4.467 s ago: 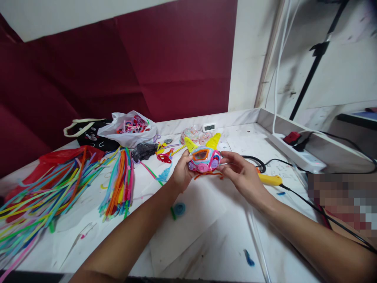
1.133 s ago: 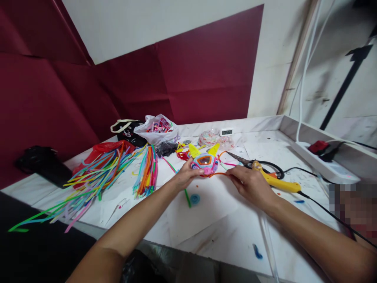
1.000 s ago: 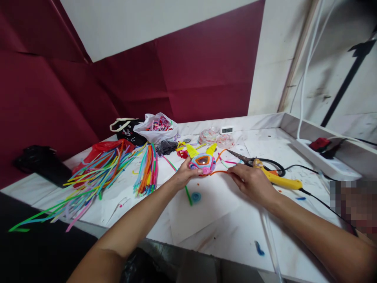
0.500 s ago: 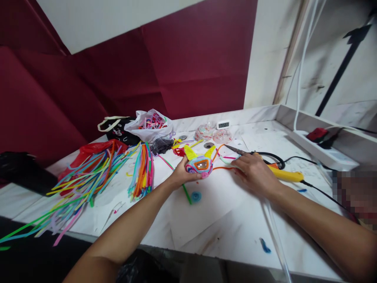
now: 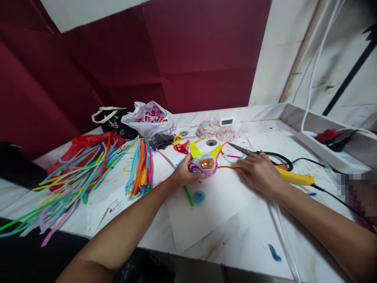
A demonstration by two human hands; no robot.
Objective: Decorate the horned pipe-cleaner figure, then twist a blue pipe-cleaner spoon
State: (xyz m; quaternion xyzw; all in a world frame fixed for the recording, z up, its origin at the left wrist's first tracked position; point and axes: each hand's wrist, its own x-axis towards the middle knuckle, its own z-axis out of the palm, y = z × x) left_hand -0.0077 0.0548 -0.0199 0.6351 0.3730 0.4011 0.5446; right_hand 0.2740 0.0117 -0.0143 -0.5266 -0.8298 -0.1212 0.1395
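My left hand [image 5: 182, 172] is closed around the left side of a small mask-like pipe cleaner figure [image 5: 194, 166]. It has yellow pointed ears, coloured coils and a glossy orange-framed panel. To its right, my right hand [image 5: 259, 168] lies low over the table with its fingers curled; what they grip is hidden. An orange pipe cleaner [image 5: 228, 167] runs from beside the figure to those fingertips. Dark scissors blades [image 5: 240, 148] reach out past the knuckles. A yellow glue gun handle [image 5: 297, 177] extends to the right, and a clear glue stick [image 5: 284, 236] comes out below the hand.
Loose pipe cleaners [image 5: 88, 173] and an upright-lying bundle [image 5: 141, 169] cover the left side. Behind are a white bag [image 5: 153, 127], a black bag [image 5: 113, 124] and a small digital display [image 5: 226, 122]. A blue coil [image 5: 199, 197] lies on paper. A power strip [image 5: 332, 151] stands right.
The camera view has shifted slightly, so the table and hands sit a little differently in frame. Both hands and the figure keep nearly the same places on the table.
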